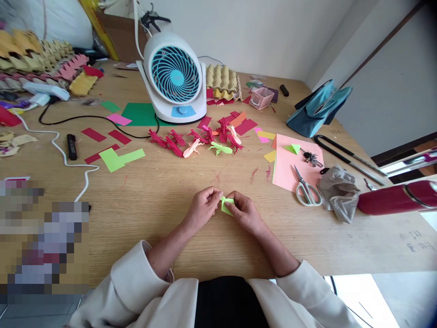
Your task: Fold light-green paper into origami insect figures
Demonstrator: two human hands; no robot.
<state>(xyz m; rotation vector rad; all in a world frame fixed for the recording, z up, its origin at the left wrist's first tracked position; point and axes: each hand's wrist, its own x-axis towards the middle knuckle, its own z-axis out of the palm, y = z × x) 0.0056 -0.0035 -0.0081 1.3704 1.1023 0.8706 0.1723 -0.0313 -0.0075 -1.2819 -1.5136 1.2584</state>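
A small piece of light green paper (227, 207), partly folded, is held above the near part of the wooden table. My left hand (205, 207) pinches its left tip between thumb and fingers. My right hand (244, 210) grips its right side, the thumb lying across the front. Fingers cover part of the paper, so its full shape is hidden. Beyond the hands lies a row of folded paper figures, mostly red (174, 145), with a light green figure (220, 148) and a peach figure (192, 148) among them.
A white fan (175, 75) stands at the back. Light green paper strips (121, 158) and a black marker (71, 146) lie left. To the right are scissors (307, 189), pink sheets (287, 168), keys (312, 158), a grey plastic bag (339, 191) and a red bottle (392, 198).
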